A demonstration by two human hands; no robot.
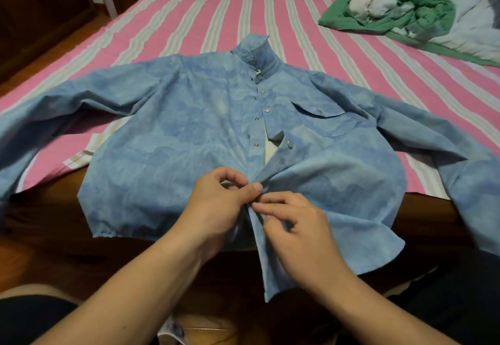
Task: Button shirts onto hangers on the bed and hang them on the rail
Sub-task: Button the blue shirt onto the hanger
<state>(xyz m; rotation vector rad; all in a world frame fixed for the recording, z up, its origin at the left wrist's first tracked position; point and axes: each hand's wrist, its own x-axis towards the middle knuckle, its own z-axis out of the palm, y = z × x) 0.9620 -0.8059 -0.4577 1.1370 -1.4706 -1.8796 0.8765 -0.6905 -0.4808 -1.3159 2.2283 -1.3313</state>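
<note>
Pinching the mottled blue shirt point(189, 117) at its lower placket, your left hand point(219, 204) and right hand point(295, 225) meet; upper snaps gape.

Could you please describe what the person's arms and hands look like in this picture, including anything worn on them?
Both forearms are bare as far up as the picture shows; no sleeve or cuff comes into view. The left hand and the right hand wear no gloves, and no rings, watch or bracelet can be seen on the fingers or wrists. The fingernails are short and unpainted. Dark clothing shows at the lower corners, below the arms.
</note>
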